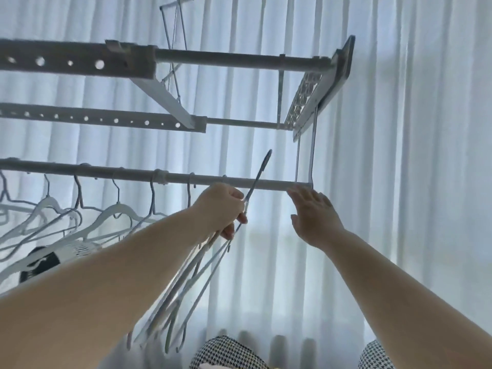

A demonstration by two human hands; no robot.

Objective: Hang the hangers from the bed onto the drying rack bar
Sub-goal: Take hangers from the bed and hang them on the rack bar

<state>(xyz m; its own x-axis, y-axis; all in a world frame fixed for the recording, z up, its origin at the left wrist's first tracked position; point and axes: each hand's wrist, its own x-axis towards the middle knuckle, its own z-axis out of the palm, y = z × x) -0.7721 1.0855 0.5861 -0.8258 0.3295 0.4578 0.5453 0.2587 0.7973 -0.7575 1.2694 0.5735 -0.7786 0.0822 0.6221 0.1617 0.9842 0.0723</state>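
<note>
While the fingers [229,232] of the left hand [221,209] curl tight round the necks of a bundle of hangers [186,278], the right hand [315,218] is raised beside it. Its own fingers [303,195] are straight and a little spread, holding nothing. Their tips reach the right end of the drying rack bar [127,173]; whether they touch it I cannot tell.

One hook [262,169] sticks up out of the left fist and slants across the bar, not yet over it. The bundle's shoulders trail down along the forearm. The bed is out of view.

Further left on the same bar a row of hung hangers [114,211] sits, each on its own hook, so a good part of the job looks done.

The hangers look thin, light and stiff. Weight should be no trouble, but pressed together like this they will likely snag on each other. The neck just below the hook seems the best place for the free hand to pinch one and draw it clear. The bar looks smooth, so a hook may slide along it once on.

Above hang the perforated upper rails [80,61] of the rack, and a pale curtain [412,155] fills the background.
</note>
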